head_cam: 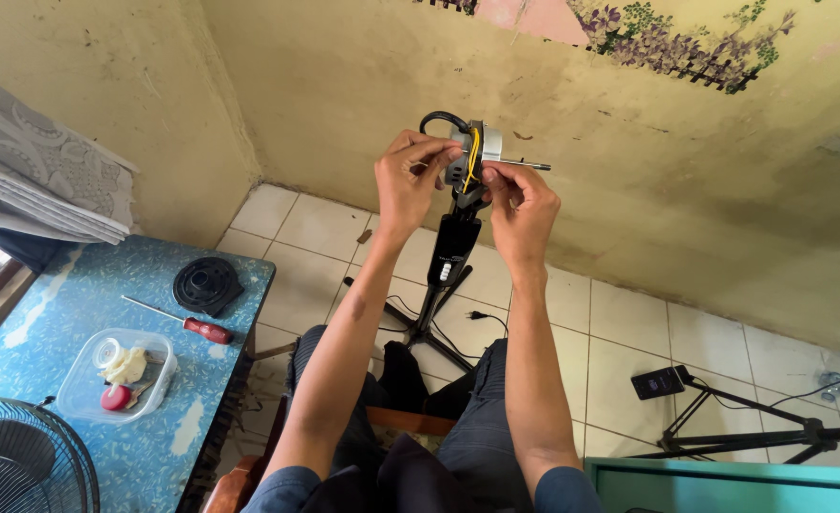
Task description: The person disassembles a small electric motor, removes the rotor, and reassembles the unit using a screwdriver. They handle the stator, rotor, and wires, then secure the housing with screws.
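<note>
The fan motor (472, 152) sat atop its stand (450, 256), between the left hand (410, 180) and the right hand (523, 204), its shaft pointing right. To the left stood a table (49, 313) — on it a screwdriver (181, 320), a round part (207, 283) just behind that, and a tub (121, 375) in front. A fan grille (21, 461) lay at the table's near corner; a tripod (762, 432) stood on the floor to the right.

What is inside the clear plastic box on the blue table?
The clear plastic box holds a pale yellowish lump, a small red round piece and a whitish ring. Anything beneath them is covered.
</note>
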